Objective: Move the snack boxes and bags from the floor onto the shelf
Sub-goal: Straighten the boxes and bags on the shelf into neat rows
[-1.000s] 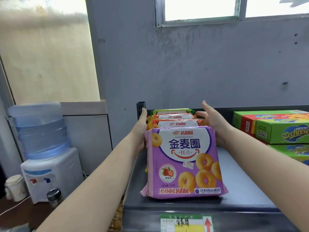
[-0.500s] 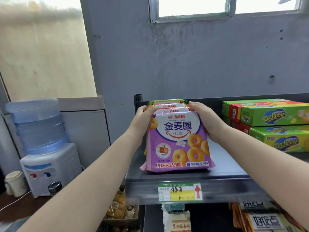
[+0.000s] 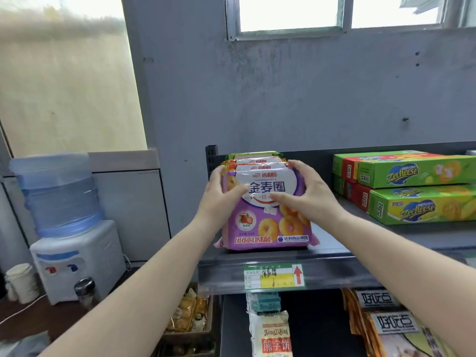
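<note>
A purple snack bag (image 3: 268, 228) printed with ring biscuits stands upright at the front of a row of similar bags (image 3: 257, 162) on the top shelf (image 3: 334, 256). My left hand (image 3: 221, 199) grips the purple bag's upper left edge, thumb across its face. My right hand (image 3: 306, 194) holds its upper right corner, fingers over the top and thumb on the front. Green and red Zecheese boxes (image 3: 412, 186) are stacked to the right on the same shelf.
A yellow-green price label (image 3: 274, 276) is fixed to the shelf's front edge. Below hang white snack bags (image 3: 273, 333) and orange bags (image 3: 391, 325). A water dispenser (image 3: 67, 222) stands at the left, with a box of snacks (image 3: 188, 315) beside the shelf.
My hands moved from the sides of the row onto the front purple bag, thumbs now across its face. The view dropped lower, so the shelf below shows.
</note>
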{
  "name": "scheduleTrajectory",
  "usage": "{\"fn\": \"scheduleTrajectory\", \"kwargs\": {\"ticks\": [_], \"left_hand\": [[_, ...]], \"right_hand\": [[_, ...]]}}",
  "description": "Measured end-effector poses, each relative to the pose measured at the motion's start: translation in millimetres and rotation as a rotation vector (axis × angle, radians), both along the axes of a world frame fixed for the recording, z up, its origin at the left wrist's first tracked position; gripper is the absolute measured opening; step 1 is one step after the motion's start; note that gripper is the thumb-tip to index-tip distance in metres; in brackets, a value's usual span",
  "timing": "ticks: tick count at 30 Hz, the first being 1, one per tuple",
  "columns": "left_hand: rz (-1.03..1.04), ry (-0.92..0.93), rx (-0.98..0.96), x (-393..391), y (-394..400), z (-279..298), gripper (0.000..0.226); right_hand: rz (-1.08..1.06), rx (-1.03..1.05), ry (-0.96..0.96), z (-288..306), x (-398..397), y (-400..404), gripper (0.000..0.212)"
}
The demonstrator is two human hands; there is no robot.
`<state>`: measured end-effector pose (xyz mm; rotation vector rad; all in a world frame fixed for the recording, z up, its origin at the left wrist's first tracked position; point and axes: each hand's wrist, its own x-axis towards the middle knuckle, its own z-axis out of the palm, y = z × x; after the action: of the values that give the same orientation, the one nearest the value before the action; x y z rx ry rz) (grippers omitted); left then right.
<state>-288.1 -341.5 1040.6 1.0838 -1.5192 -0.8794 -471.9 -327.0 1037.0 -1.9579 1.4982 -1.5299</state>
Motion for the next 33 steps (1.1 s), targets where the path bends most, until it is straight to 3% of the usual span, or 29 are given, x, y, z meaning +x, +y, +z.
{"fn": "scheduleTrajectory", "kwargs": {"ticks": [2,6,10,17,22,28,33], "left_hand": [[-0.017,-0.070,0.004,-5.1,8.2,-2.4,0.070],[0.019,-0.030,0.018,-10.0,18.9,2.7,0.075],[0.217,-0.260,-0.234,-21.2,25.8,14.3,0.065],[0.114,-0.411,-0.457,-132.2,32.3,45.5,0.059],[0.040,-0.392,-0.360,-225.4,19.3,46.2,0.057],[0.082,-0.205,-0.132,-292.3,-4.8,31.2,0.057],[0.200,-0.396,-0.120,-311.5,-13.4,19.7,0.071]], "right_hand": [[-0.013,-0.033,0.061,-4.8,4.2,3.6,0.085],[-0.018,-0.018,0.058,-1.7,7.8,7.6,0.084],[-0.044,-0.018,0.122,6.3,-7.3,14.6,0.080],[-0.192,-0.111,0.195,31.1,-105.2,20.0,0.063],[-0.280,-0.115,0.247,37.5,-207.6,21.1,0.055],[-0.327,-0.068,0.259,30.7,-314.7,7.9,0.056],[-0.374,0.004,0.555,31.3,-354.4,-10.0,0.070]]}}
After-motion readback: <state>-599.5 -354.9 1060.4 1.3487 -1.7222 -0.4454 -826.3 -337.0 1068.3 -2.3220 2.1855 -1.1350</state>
